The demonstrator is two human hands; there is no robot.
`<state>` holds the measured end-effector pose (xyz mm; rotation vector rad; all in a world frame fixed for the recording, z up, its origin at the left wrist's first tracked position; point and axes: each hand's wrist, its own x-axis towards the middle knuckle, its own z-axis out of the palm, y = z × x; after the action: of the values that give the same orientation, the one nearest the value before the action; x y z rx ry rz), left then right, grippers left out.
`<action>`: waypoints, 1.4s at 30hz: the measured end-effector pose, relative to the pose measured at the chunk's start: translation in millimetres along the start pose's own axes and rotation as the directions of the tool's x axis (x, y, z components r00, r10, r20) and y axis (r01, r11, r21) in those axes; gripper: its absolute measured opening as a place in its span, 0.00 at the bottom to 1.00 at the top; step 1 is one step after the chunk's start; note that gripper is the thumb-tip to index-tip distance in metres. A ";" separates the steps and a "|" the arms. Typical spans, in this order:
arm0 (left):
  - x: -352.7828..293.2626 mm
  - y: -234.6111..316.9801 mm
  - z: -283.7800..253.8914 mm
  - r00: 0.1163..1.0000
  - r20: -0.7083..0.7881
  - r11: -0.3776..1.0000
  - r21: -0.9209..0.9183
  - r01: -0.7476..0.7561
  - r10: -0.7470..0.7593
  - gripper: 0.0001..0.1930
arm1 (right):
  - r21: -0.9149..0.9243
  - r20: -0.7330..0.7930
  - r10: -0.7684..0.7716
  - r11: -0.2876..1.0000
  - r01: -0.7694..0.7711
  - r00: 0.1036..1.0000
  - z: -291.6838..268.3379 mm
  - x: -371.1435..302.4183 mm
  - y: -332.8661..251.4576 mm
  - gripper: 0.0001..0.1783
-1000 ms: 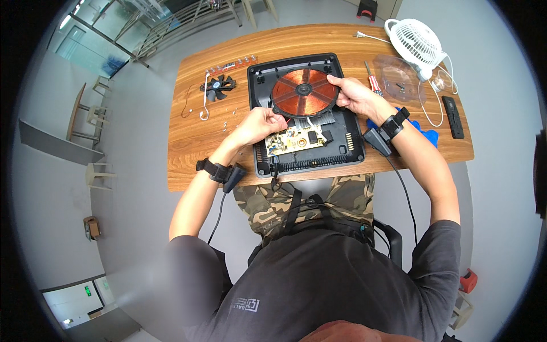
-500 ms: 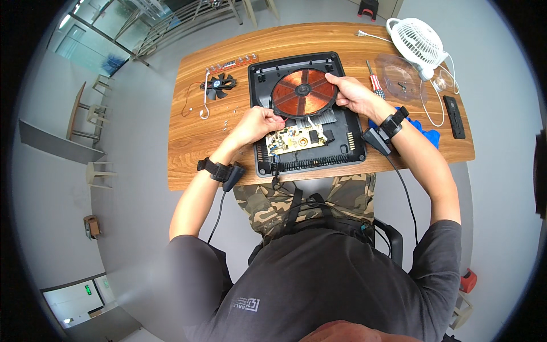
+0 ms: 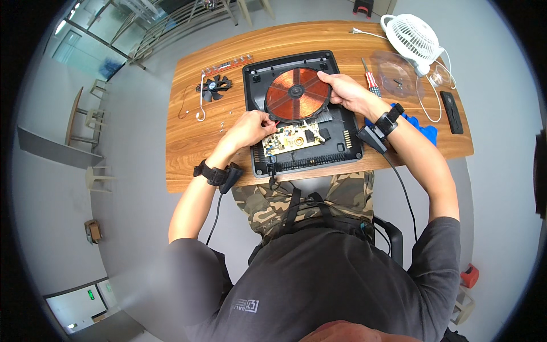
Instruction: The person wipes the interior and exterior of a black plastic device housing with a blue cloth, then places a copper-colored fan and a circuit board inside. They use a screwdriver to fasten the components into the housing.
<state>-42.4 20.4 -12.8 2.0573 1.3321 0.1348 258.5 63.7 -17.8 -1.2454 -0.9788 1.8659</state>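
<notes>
A round copper induction coil (image 3: 310, 102) sits over the black cooktop housing (image 3: 256, 71), held by its right rim between the thumb and fingers of my right hand (image 3: 350, 93). My left hand (image 3: 250, 128) is closed in a pinch at the coil's lower left edge, where a bit of red wire shows at the fingertips. Just below the coil, in the near half of the housing, lies a yellowish circuit board (image 3: 290, 141) with several components. A grey finned heat sink (image 3: 323, 116) is partly hidden under the coil.
On the left lie a black fan (image 3: 215, 86), a red-brown strip board (image 3: 228, 64) and several small screws. To the right are a screwdriver (image 3: 371, 82), a clear plastic tray (image 3: 393, 74), a white desk fan (image 3: 413, 40), a blue cloth (image 3: 424, 133) and a black bar (image 3: 451, 113).
The view has shifted slightly. My right hand still holds the coil's rim, and my left hand stays pinched at its lower left edge, with little movement.
</notes>
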 end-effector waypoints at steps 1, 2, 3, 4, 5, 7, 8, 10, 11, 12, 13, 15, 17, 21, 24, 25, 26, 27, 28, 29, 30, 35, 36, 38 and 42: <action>-1.0 -0.6 1.3 1.000 -0.018 1.000 0.008 -0.020 0.020 0.12 | 0.011 -0.005 0.000 1.000 0.000 1.000 1.3 -0.7 0.2 0.18; -1.8 -1.2 2.3 0.998 -0.037 0.999 0.017 -0.040 0.041 0.12 | 0.021 -0.011 0.000 1.000 0.000 1.000 1.9 -1.1 0.0 0.18; -1.8 -1.1 2.6 0.997 -0.055 0.998 0.026 -0.061 0.062 0.12 | 0.019 -0.017 0.001 1.000 -0.001 1.000 1.8 -2.2 -0.1 0.18; -0.4 0.1 2.7 0.998 -0.034 0.997 0.067 -0.048 0.051 0.13 | 0.017 -0.023 0.002 1.000 -0.001 1.000 1.6 -3.5 -0.1 0.18; 0.6 1.9 2.9 0.999 -0.015 0.994 0.108 -0.035 0.037 0.14 | 0.014 -0.027 0.002 1.000 -0.002 1.000 1.8 -4.5 -0.3 0.18; 1.4 6.1 3.4 0.999 -0.006 0.983 0.181 -0.033 0.035 0.16 | 0.019 -0.019 -0.007 1.000 0.007 1.000 -1.1 -3.6 0.9 0.18; 1.9 9.4 3.6 0.999 -0.014 0.976 0.213 -0.044 0.049 0.16 | 0.023 -0.017 -0.012 1.000 0.012 1.000 -2.0 -4.6 0.5 0.18; 1.3 14.8 2.6 0.999 -0.006 0.971 0.236 -0.045 0.048 0.16 | 0.027 -0.029 -0.018 0.999 0.019 0.999 -3.4 -7.0 0.7 0.18; 0.2 17.9 1.6 0.999 0.010 0.973 0.227 -0.034 0.032 0.16 | 0.030 -0.035 -0.021 0.999 0.022 0.999 -4.0 -8.5 0.3 0.18; -0.4 20.1 1.2 0.999 0.027 0.976 0.218 -0.022 0.017 0.16 | 0.033 -0.030 -0.025 0.999 0.026 0.999 -5.8 -9.0 0.3 0.19; 0.9 18.0 4.1 0.999 0.014 0.983 0.179 -0.033 0.031 0.15 | 0.036 -0.025 -0.029 0.999 0.030 0.999 -7.9 -9.1 0.5 0.19; 2.2 12.8 11.3 0.998 -0.017 0.994 0.099 -0.054 0.056 0.15 | 0.028 -0.026 -0.038 0.999 0.039 0.999 -9.7 -10.0 0.1 0.19; 3.2 13.1 14.2 0.999 -0.024 0.998 0.051 -0.046 0.047 0.14 | 0.006 -0.041 -0.048 0.999 0.048 0.998 -11.5 -11.0 -1.4 0.20; 9.6 12.1 26.0 0.988 -0.120 0.992 -0.062 -0.109 0.101 0.13 | 0.028 -0.046 -0.054 0.998 0.055 0.997 -14.2 -13.5 -3.2 0.20; 11.5 18.7 28.3 0.976 -0.167 0.980 -0.117 -0.159 0.138 0.14 | 0.030 -0.051 -0.072 0.997 0.074 0.996 -19.5 -12.8 -2.8 0.19; 15.2 17.5 27.9 0.978 -0.157 0.981 -0.108 -0.159 0.141 0.14 | 0.024 -0.052 -0.082 0.996 0.083 0.995 -23.3 -10.6 -1.8 0.20; 19.1 15.8 28.1 0.979 -0.146 0.982 -0.099 -0.158 0.143 0.15 | 0.017 -0.052 -0.092 0.996 0.093 0.994 -26.2 -9.2 -0.9 0.20; 22.8 9.5 30.5 0.974 -0.160 0.978 -0.103 -0.181 0.163 0.15 | 0.013 -0.057 -0.091 0.996 0.091 0.994 -25.2 -10.0 -1.1 0.20; 27.4 0.1 34.8 0.968 -0.174 0.973 -0.106 -0.203 0.183 0.14 | 0.010 -0.062 -0.089 0.996 0.090 0.994 -23.7 -11.1 -0.6 0.20; 30.6 -1.0 34.8 0.961 -0.185 0.967 -0.111 -0.229 0.206 0.14 | 0.005 -0.072 -0.087 0.996 0.088 0.994 -24.2 -11.5 -0.8 0.20; 31.9 -2.7 34.6 0.968 -0.166 0.975 -0.084 -0.205 0.189 0.13 | 0.008 -0.069 -0.078 0.997 0.078 0.995 -25.4 -10.3 0.5 0.20; 21.1 7.2 29.4 0.968 -0.197 0.988 0.031 -0.154 0.157 0.11 | 0.021 -0.071 -0.040 0.999 0.041 0.997 -26.8 -3.7 5.1 0.19; 17.6 7.5 28.3 0.965 -0.211 0.988 0.045 -0.148 0.154 0.11 | 0.024 -0.068 -0.030 0.999 0.032 0.997 -23.9 -4.0 4.0 0.19; 13.7 4.9 26.3 0.955 -0.244 0.985 0.080 -0.154 0.169 0.11 | 0.030 -0.041 -0.027 0.999 0.028 0.999 -18.5 -4.6 2.1 0.19; 8.8 -1.0 17.9 0.967 -0.200 0.983 0.127 -0.132 0.156 0.11 | 0.024 0.000 -0.005 1.000 0.005 1.000 -13.0 0.2 2.1 0.18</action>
<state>-31.5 19.5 -29.5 2.2876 1.3389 0.3563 270.4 65.6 -23.1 -1.2277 -0.9556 1.8690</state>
